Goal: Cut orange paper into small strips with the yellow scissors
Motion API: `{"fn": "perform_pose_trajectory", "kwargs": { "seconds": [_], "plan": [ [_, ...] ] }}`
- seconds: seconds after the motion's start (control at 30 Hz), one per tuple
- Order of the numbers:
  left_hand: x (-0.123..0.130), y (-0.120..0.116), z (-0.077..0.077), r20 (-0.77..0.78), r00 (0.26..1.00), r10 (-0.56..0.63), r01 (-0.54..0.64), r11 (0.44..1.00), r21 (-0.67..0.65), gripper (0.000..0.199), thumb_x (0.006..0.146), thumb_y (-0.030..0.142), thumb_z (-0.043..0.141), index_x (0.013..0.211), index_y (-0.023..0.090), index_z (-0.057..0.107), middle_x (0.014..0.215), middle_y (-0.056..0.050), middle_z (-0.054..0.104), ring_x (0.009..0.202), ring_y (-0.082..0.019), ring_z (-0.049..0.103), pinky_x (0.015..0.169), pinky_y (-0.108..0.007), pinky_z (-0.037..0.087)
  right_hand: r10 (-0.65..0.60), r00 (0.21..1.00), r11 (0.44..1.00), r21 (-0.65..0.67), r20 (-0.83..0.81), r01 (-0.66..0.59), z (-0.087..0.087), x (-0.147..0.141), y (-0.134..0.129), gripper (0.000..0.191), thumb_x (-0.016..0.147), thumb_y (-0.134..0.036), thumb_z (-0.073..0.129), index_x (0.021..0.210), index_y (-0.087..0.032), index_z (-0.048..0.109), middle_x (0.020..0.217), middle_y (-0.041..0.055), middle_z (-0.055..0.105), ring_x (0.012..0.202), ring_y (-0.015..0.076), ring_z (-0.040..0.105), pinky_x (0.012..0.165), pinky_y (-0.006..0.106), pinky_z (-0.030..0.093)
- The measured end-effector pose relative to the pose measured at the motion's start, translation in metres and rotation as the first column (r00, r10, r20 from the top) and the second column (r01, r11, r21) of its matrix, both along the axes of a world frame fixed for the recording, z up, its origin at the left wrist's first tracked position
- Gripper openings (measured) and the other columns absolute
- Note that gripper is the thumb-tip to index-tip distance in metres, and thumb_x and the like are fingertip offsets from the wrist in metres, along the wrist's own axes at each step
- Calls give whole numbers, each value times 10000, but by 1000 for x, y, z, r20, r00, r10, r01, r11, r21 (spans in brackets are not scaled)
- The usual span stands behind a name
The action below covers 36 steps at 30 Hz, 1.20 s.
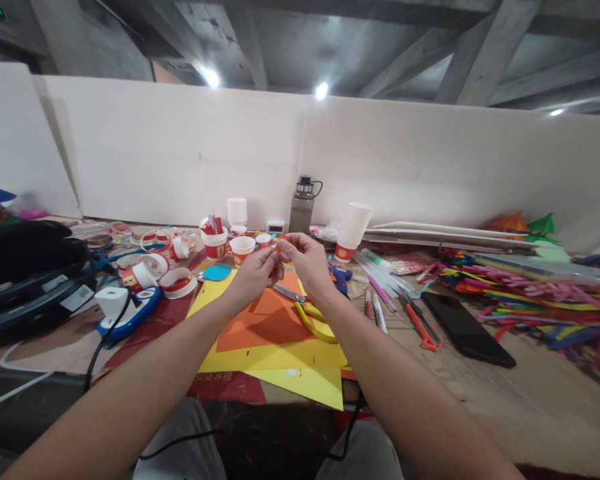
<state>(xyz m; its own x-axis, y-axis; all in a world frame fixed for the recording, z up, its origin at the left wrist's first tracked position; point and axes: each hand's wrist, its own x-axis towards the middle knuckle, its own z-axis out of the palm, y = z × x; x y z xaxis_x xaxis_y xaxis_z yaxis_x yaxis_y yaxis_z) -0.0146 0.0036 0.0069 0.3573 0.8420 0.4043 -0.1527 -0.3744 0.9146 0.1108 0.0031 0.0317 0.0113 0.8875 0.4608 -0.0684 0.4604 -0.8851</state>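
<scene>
My left hand [257, 273] and my right hand [307, 260] meet above the middle of the table, fingertips pinched together. Between them shows a bit of a small orange piece [281, 244], probably paper; my fingers cover most of it. Below the hands lies an orange sheet [260, 327] on top of yellow sheets [300, 360]. Yellow-handled scissors [317, 323] rest on the orange sheet, partly behind my right wrist. A paper cup [243, 249] stands just beyond my left hand, and a blue paper disc [216, 273] lies to its left.
Cut cup rings [177, 283] and a blue power strip [133, 317] lie to the left. A bottle [301, 210] and stacked cups [353, 233] stand at the back. Pens [380, 313], a utility knife [420, 327], a black phone [467, 330] and coloured pipe cleaners [525, 287] spread rightward.
</scene>
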Motion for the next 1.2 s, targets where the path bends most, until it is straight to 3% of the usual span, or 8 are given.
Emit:
{"fn": "perform_pose_trajectory", "kwargs": {
  "seconds": [0.27, 0.5, 0.6, 0.9, 1.0, 1.07, 1.13, 1.2],
  "plan": [
    [0, -6, 4, -2, 999, -51, 51, 998, -45, 322, 870, 458, 508, 755, 158, 494, 559, 33, 489, 420, -37, 328, 424, -191, 231, 2, 995, 998, -66, -98, -9, -1, 0, 3, 216, 672, -362, 700, 765, -175, 648, 715, -21, 609, 611, 89, 528, 612, 231, 466],
    [0, 4, -4, 115, 993, -9, 23, 993, -118, 278, 846, 433, 546, 842, 156, 530, 593, 29, 521, 405, -29, 326, 414, -180, 234, -161, 977, 987, -9, -141, 162, -2, 4, 10, 206, 681, -352, 663, 773, -180, 596, 660, -37, 571, 558, 82, 477, 540, 220, 409],
    [-1, 6, -5, 144, 989, 38, -21, 993, -118, 262, 857, 418, 527, 822, 158, 521, 589, 36, 508, 402, -29, 327, 410, -180, 233, -171, 974, 985, -12, -149, 171, -3, 2, 9, 196, 685, -342, 659, 757, -183, 570, 658, -37, 559, 564, 87, 486, 559, 229, 411],
    [-6, 3, 1, 11, 980, 199, -200, 979, 32, 257, 894, 378, 472, 735, 175, 476, 569, 33, 498, 445, -54, 370, 434, -193, 272, -189, 974, 981, 67, 125, 182, -9, 1, 7, 149, 729, -307, 626, 815, -188, 603, 735, 5, 629, 677, 137, 570, 647, 267, 431],
    [-9, 5, 0, -54, 962, 267, -259, 958, 121, 271, 894, 385, 472, 719, 178, 478, 587, 24, 514, 480, -65, 399, 466, -199, 302, -196, 927, 977, 142, 319, 158, -6, 4, 4, 149, 761, -254, 568, 872, -204, 652, 764, 7, 651, 707, 149, 573, 701, 292, 425],
    [-10, 6, -1, -90, 945, 316, -296, 938, 181, 288, 892, 400, 472, 710, 178, 493, 598, 16, 525, 505, -73, 423, 489, -204, 320, -243, 868, 962, 225, 433, 157, -3, 7, 3, 129, 762, -218, 542, 790, -211, 668, 744, 7, 645, 712, 152, 558, 724, 302, 406],
    [-10, 6, 0, -88, 943, 320, -303, 938, 165, 282, 894, 410, 462, 750, 176, 526, 594, 18, 518, 502, -76, 420, 489, -207, 317, -331, 832, 932, 294, 446, 213, 0, 9, 3, 103, 732, -201, 560, 709, -206, 660, 762, 18, 638, 741, 159, 544, 736, 305, 393],
    [-9, 4, 1, -48, 959, 281, -275, 956, 98, 266, 900, 405, 443, 835, 171, 550, 593, 23, 509, 483, -75, 403, 475, -209, 304, -373, 845, 920, 267, 382, 286, 3, 10, 5, 75, 709, -216, 578, 695, -195, 648, 754, 23, 622, 731, 158, 528, 708, 299, 391]
  ]
}}
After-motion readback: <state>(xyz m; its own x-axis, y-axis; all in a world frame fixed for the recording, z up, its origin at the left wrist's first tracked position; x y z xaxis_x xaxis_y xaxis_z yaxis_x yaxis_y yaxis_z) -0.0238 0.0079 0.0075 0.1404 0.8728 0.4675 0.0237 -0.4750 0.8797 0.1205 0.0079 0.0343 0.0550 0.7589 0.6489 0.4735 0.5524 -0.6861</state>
